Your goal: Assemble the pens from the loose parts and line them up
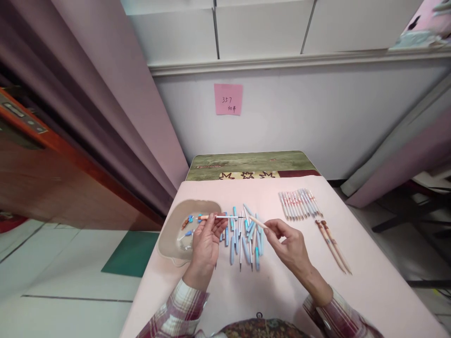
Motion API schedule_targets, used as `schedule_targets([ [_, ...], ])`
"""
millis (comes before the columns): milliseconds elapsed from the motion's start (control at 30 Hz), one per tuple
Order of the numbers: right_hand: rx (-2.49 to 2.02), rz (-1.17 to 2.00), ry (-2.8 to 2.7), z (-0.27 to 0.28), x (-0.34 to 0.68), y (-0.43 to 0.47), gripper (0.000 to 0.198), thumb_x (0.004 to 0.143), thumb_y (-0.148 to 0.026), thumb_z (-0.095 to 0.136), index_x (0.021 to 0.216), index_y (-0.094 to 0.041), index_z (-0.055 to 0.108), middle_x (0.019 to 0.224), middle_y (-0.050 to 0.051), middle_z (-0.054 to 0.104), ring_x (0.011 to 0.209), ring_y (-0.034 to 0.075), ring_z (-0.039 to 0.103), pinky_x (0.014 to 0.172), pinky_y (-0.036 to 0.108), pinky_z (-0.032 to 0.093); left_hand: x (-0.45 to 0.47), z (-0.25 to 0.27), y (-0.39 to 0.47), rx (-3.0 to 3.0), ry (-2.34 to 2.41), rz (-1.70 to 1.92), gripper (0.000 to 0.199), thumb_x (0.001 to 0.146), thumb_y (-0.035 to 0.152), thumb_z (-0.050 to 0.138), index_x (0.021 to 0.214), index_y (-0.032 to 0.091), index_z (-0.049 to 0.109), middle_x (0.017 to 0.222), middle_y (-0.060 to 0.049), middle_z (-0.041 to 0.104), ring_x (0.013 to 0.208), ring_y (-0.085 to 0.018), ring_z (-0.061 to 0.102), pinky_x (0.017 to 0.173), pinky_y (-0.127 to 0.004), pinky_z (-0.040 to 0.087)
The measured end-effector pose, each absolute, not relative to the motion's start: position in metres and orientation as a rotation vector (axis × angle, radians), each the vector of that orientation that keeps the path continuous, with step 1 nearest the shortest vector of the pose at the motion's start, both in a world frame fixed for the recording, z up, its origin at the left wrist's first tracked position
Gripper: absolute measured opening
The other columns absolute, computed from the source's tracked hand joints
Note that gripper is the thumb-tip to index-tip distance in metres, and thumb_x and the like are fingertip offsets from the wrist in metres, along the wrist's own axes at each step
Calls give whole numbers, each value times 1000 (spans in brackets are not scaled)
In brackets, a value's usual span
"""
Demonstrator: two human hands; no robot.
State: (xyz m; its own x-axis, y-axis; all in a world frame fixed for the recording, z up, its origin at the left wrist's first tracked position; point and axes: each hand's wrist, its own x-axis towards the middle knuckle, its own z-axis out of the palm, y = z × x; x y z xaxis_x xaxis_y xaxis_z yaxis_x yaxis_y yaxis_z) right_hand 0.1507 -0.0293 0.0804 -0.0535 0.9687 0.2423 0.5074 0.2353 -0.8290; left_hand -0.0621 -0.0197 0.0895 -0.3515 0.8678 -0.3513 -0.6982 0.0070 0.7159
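Observation:
My left hand [208,234] pinches a pen refill [225,217], a thin white tube with a brown-orange piece at its left end and a dark tip pointing right. Between the fingers of my right hand [287,241] is a beige pen barrel [258,221], tilted with its upper end close to the refill's tip. Below and between both hands lies a loose pile of blue pen parts [243,244] and white refills. A beige basin [169,249] stands beside my left hand, with several small blue and brown pieces inside.
Two beige pens with brown tops [333,246] lie at the right of the pink-covered table [282,300]. Behind them is a row of several clear pens [299,205]. A pink note [228,99] is on the wall beyond a green patterned surface [246,162].

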Motion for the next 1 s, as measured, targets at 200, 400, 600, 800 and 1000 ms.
schedule_targets([
  [200,-1319,746,-1616,86,154,-29,20,85,-34,56,83,-18,69,59,-1,56,53,12,48,46,20,38,-57,94,-22,258,1048,1609,8,85,17,64,83,9,65,81,-11,74,71,-15,70,65,-23,60],
  [400,-1312,741,-1620,87,153,-29,21,85,-35,56,84,-19,69,60,-1,57,53,12,48,46,20,38,-56,95,-24,278,1046,1600,9,84,18,66,84,9,65,81,-10,73,71,-14,70,66,-24,60],
  [600,-1316,729,-1618,87,155,-30,18,84,-33,57,83,-19,69,60,-1,57,54,12,48,47,21,38,-54,96,-23,267,1072,1593,10,83,18,67,83,9,65,81,-10,74,70,-14,70,65,-24,59],
  [800,-1302,749,-1637,86,153,-30,17,84,-31,58,84,-19,70,62,-1,59,54,12,50,48,21,40,-49,95,-24,310,1049,1572,14,79,20,71,85,9,64,79,-9,73,71,-16,70,66,-25,59],
  [1000,-1242,700,-1700,89,145,-32,15,84,-27,58,86,-19,70,70,1,66,57,13,55,55,23,47,-36,94,-27,329,1041,1498,24,73,27,77,86,11,63,79,-10,74,71,-16,71,64,-24,58],
])
